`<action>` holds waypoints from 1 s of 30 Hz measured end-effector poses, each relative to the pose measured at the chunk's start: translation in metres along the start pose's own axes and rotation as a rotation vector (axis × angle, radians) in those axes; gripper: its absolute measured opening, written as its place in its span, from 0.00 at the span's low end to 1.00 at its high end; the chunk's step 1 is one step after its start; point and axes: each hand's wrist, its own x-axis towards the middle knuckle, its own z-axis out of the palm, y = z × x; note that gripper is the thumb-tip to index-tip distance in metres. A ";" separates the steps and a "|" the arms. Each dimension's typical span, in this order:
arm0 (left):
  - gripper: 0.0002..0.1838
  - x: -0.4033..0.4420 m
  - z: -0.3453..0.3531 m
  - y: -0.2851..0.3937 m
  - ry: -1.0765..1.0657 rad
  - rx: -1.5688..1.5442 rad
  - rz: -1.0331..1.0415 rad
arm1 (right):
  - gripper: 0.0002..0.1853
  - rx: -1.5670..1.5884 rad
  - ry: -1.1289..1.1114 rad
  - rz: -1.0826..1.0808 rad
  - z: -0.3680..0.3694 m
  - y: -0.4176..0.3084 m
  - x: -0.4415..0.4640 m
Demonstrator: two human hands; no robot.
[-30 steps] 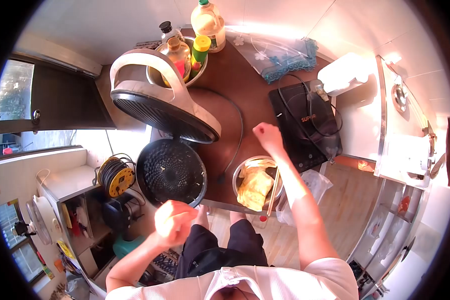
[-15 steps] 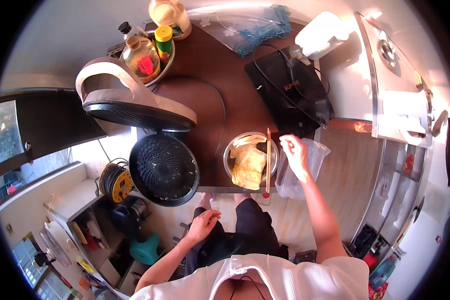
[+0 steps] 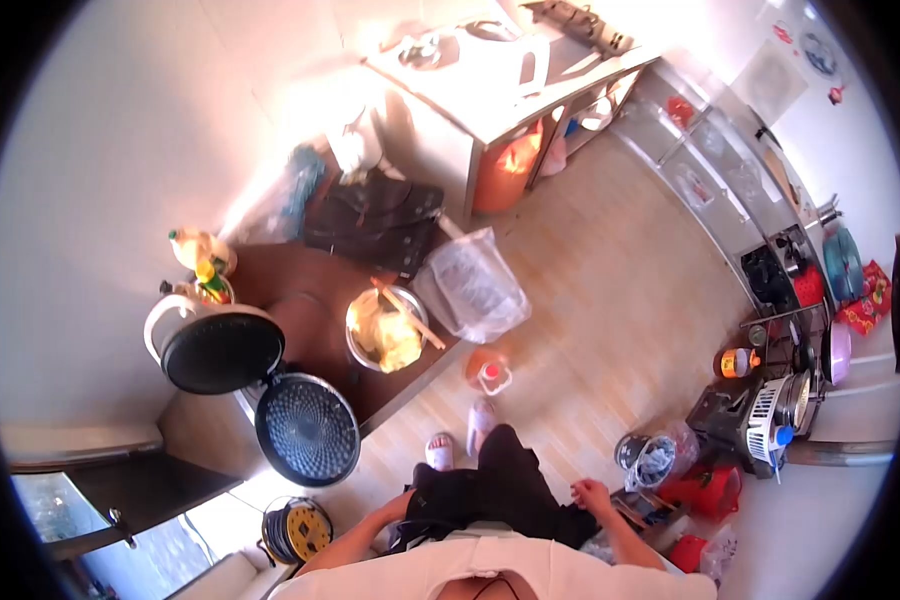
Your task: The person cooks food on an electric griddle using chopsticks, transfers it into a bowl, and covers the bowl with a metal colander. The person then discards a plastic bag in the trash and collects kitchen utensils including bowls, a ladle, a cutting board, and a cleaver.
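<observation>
Head view: the right hand (image 3: 592, 495) has left the bowl's side for the person's right, loosely curled, seemingly empty; apart from it, the left hand (image 3: 400, 505) is by the shorts (image 3: 500, 495), its grip unclear. So neither touches the flatbread (image 3: 385, 332) in the bowl (image 3: 352, 350), chopsticks (image 3: 410, 315) across it, near the table's (image 3: 295, 285) front edge. The griddle (image 3: 308, 430) gapes beyond the left end.

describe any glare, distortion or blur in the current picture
Head view: glare bleaches the wall and white counter; head view: wide-angle distortion bows the shelf unit, corners go black; head view: blur softens the black appliance and bowl, though the pan's dimples show.
</observation>
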 end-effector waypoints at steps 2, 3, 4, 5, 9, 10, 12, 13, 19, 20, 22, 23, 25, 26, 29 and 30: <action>0.23 0.028 0.001 -0.033 -0.083 0.144 -0.038 | 0.11 0.104 0.073 -0.023 -0.020 0.040 -0.016; 0.20 0.055 0.004 -0.084 -0.183 0.245 -0.072 | 0.11 0.182 0.116 -0.007 -0.027 0.047 -0.027; 0.18 0.051 -0.003 -0.037 -0.164 0.316 -0.098 | 0.11 0.220 0.151 -0.023 -0.035 0.059 -0.030; 0.16 0.048 -0.011 0.012 -0.147 0.388 -0.126 | 0.12 0.254 0.182 -0.030 -0.045 0.072 -0.034; 0.17 0.098 -0.012 0.098 0.001 0.648 -0.146 | 0.12 0.394 0.216 -0.184 -0.091 0.157 -0.017; 0.18 0.117 -0.003 0.107 0.119 0.634 -0.003 | 0.10 0.450 0.189 -0.250 -0.105 0.186 -0.011; 0.17 0.161 0.023 0.147 0.090 0.445 -0.118 | 0.08 0.613 0.213 -0.134 -0.137 0.202 -0.031; 0.16 0.184 0.033 0.149 0.049 0.309 -0.202 | 0.07 0.350 0.334 -0.263 -0.154 0.207 -0.050; 0.12 0.305 0.101 0.234 -0.096 0.472 -0.173 | 0.08 0.600 0.641 -0.080 -0.270 0.236 -0.047; 0.12 0.324 0.104 0.243 -0.133 0.500 -0.128 | 0.08 0.455 0.689 -0.092 -0.290 0.237 -0.030; 0.12 0.354 0.111 0.266 -0.164 0.470 -0.066 | 0.08 0.264 0.788 -0.289 -0.328 0.221 0.001; 0.12 0.369 0.115 0.278 -0.177 0.447 -0.033 | 0.07 0.287 0.772 -0.282 -0.349 0.203 0.013; 0.12 0.413 0.110 0.296 -0.280 0.611 0.012 | 0.07 0.353 0.711 -0.244 -0.392 0.155 0.036; 0.12 0.420 0.117 0.337 -0.327 0.645 -0.097 | 0.08 0.395 0.669 -0.212 -0.415 0.130 0.040; 0.10 0.471 0.131 0.444 -0.478 0.798 -0.221 | 0.10 0.357 0.682 -0.347 -0.478 0.091 0.064; 0.09 0.538 0.098 0.409 -0.505 0.516 -0.303 | 0.10 0.419 0.711 -0.334 -0.502 0.082 0.073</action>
